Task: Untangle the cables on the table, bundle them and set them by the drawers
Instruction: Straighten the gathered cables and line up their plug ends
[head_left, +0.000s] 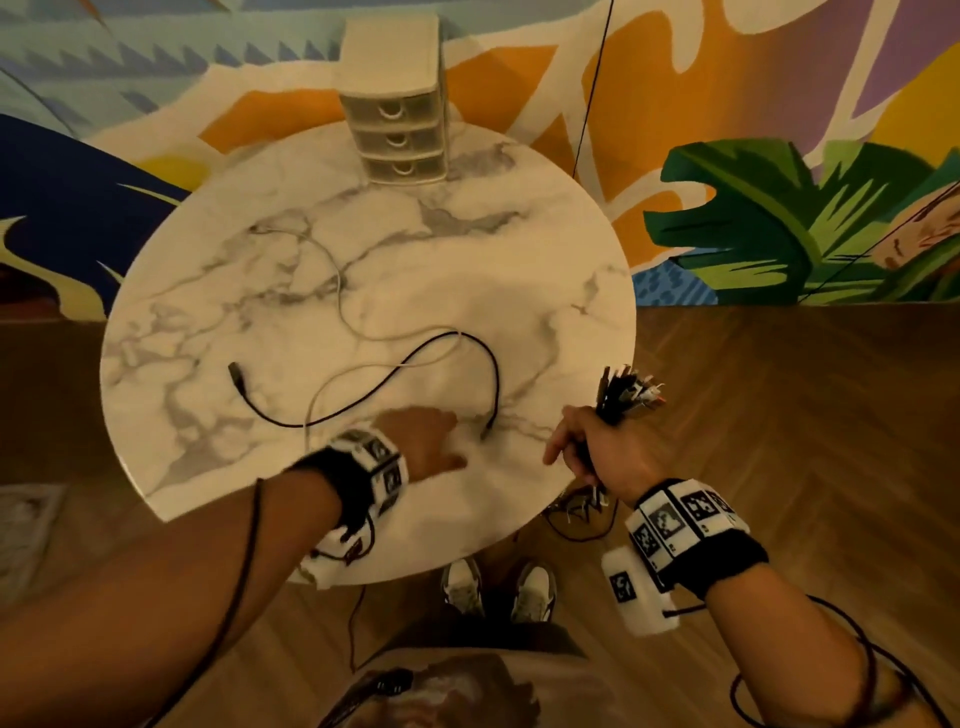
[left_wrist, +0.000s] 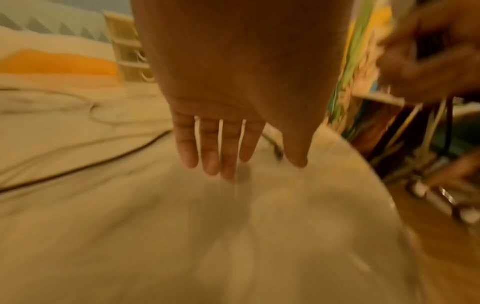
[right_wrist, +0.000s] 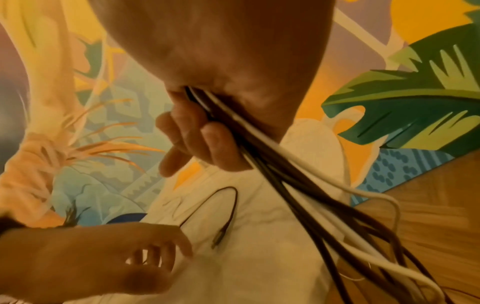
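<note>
From the head, a black cable (head_left: 363, 374) and a white cable (head_left: 340, 291) lie on the round table (head_left: 545, 249), near the drawers (head_left: 400, 140). From the left wrist, the left hand (left_wrist: 233, 115) has straight, spread fingers over the table, holding nothing. From the right wrist, the right hand (right_wrist: 207, 115) curls tight around a bunch of cables (right_wrist: 298, 195).

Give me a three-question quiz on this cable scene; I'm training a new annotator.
1. True or false: the right hand grips a cable bundle.
2. How many cables lie loose on the table?
3. The left hand is: A) gripping the black cable, B) open beside its near plug, C) on the drawers.

Key: 1 true. 2 two: the black cable and a white cable, crossing each other. 3 B.
</note>
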